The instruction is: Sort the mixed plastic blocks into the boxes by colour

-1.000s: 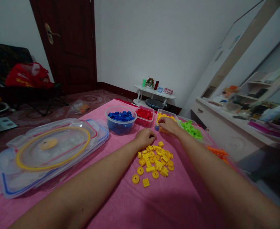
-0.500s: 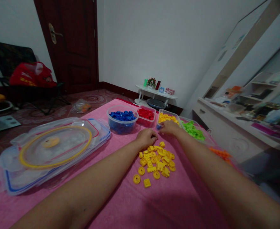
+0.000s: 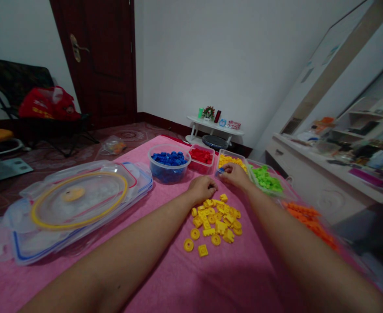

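My right hand (image 3: pixel 235 174) is at the near left corner of a clear container of yellow blocks (image 3: pixel 232 161). Its thumb and fingers pinch a small blue block (image 3: pixel 221 170), partly covered by the fingertips. On the pink cloth to the left, my left hand (image 3: pixel 202 188) rests with its fingers curled; whatever may be inside them is hidden. Just nearer than both hands lies a loose pile of yellow building blocks (image 3: pixel 218 217), with round wheel-like and square pieces among them.
A round tub of blue blocks (image 3: pixel 169 167) and a box of red blocks (image 3: pixel 201 157) stand left of the yellow container. Green blocks (image 3: pixel 265 178) and orange blocks (image 3: pixel 308 221) sit to the right. Stacked clear lids (image 3: pixel 80 204) cover the table's left side.
My right hand has drawn back slightly from over the yellow container, and the blue block shows more clearly at its fingertips. My left hand stays put. The view has shifted slightly.
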Demonstrator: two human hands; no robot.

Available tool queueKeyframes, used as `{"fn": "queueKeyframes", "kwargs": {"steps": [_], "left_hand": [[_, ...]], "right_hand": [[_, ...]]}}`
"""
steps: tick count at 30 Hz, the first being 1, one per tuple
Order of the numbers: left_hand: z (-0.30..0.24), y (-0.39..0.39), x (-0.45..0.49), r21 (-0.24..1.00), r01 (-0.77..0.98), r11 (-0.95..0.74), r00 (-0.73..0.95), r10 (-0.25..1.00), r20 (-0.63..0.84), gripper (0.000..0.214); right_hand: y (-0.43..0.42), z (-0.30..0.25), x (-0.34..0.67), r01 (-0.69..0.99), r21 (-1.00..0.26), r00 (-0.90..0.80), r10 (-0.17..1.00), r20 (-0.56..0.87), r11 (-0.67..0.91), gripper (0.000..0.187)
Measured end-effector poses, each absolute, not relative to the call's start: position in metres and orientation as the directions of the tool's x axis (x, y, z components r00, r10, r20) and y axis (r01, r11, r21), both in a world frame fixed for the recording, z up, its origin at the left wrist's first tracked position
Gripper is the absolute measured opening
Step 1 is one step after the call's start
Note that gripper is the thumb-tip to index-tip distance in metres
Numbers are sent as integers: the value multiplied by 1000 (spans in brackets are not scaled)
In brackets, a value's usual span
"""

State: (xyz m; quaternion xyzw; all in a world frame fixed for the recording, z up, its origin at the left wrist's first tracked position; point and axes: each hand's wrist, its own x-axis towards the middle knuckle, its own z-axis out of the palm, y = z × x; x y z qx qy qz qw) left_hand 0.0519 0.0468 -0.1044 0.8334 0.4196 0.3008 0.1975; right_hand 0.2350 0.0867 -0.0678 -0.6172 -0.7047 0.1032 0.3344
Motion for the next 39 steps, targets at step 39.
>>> {"fn": "queueKeyframes", "kwargs": {"steps": [39], "left_hand": [[-107, 49, 52, 590, 565, -576, 470, 813, 343, 23]], "right_hand": [[64, -44, 205, 914, 313, -373, 840, 393, 259, 37]]}}
